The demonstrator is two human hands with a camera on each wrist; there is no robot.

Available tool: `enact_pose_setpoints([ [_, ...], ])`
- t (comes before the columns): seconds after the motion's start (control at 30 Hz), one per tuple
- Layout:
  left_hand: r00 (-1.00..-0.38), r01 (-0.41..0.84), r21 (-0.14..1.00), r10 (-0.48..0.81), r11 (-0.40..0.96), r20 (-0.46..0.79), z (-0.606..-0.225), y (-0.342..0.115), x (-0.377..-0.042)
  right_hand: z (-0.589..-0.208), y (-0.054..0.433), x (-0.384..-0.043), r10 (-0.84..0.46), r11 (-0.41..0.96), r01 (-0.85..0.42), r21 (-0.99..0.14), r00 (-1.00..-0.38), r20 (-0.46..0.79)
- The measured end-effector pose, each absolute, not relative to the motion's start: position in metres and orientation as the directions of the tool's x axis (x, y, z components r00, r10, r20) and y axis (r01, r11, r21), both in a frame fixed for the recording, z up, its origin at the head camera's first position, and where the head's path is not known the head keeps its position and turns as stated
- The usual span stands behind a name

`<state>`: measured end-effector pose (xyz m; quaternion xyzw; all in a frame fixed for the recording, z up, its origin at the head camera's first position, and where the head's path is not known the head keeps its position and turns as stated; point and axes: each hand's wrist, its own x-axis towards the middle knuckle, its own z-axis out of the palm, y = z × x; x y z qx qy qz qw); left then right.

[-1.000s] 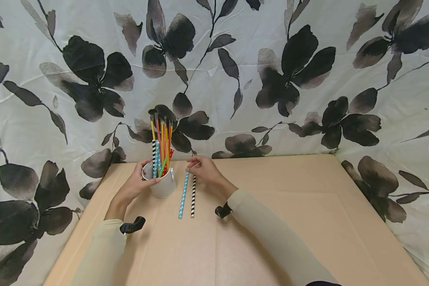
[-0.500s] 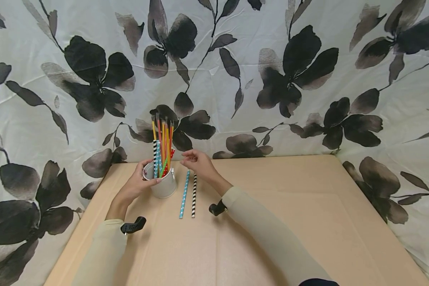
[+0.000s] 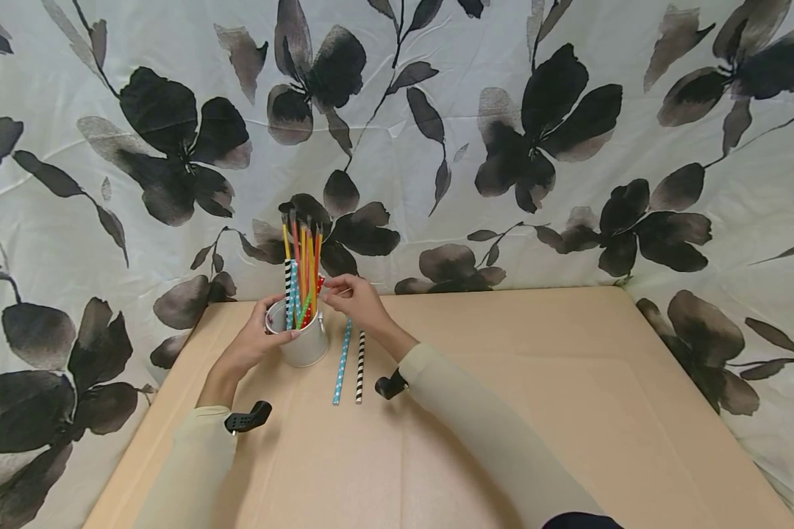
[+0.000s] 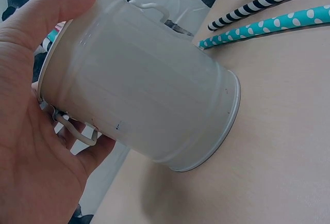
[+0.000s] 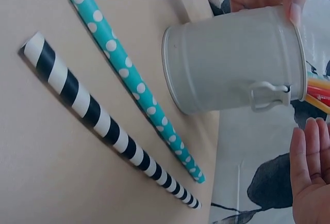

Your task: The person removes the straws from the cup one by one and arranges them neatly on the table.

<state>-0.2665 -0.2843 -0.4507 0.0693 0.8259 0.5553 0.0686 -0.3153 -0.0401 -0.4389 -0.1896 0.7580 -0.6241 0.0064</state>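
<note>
My left hand [image 3: 254,334] grips a small white metal bucket [image 4: 139,74], its thumb over the rim and its fingers round the far side. Paintbrushes with orange, yellow and pink handles [image 3: 302,253] stand in the bucket among patterned paper straws. One red dotted straw [image 3: 320,282] leans to the bucket's right side. Right at this straw are the fingertips of my right hand [image 3: 360,303]; in the right wrist view its fingers look loosely extended beside the rim. Beside the bucket lie a turquoise dotted straw [image 5: 136,84] and a black-and-white striped straw [image 5: 103,123], side by side.
The tan table surface [image 3: 503,382] spreads out to the right and in front. Behind it hangs a white cloth [image 3: 423,184] with dark flowers. The bucket has a small handle lug [image 5: 270,95] on its side.
My right hand has moved left from above the two lying straws to the red dotted straw at the bucket's rim. My left hand stays on the bucket.
</note>
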Motion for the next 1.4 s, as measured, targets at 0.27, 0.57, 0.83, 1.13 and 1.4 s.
enact_pose_setpoints([
  [0.27, -0.981, 0.032, 0.926, 0.191, 0.376, -0.044, -0.450, -0.283, -0.266, -0.437, -0.050, -0.314, -0.295, 0.152, -0.277, -0.949, -0.929, 0.224],
  [0.57, -0.981, 0.025, 0.927, 0.185, 0.375, -0.049, -0.450, -0.284, -0.266, -0.436, -0.061, -0.311, -0.287, 0.215, -0.247, -0.945, -0.941, 0.180],
  [0.83, -0.982, 0.026, 0.923, 0.185, 0.384, -0.049, -0.452, -0.284, -0.267, -0.437, -0.065, -0.309, -0.277, 0.217, -0.270, -0.938, -0.938, 0.206],
  [1.13, -0.982, 0.011, 0.922, 0.176, 0.386, -0.062, -0.451, -0.283, -0.268, -0.440, -0.064, -0.312, -0.274, 0.197, -0.266, -0.944, -0.939, 0.208],
  [1.4, -0.984, 0.015, 0.929, 0.173, 0.371, -0.053, -0.452, -0.281, -0.269, -0.442, -0.062, -0.315, -0.267, 0.166, -0.260, -0.951, -0.940, 0.211],
])
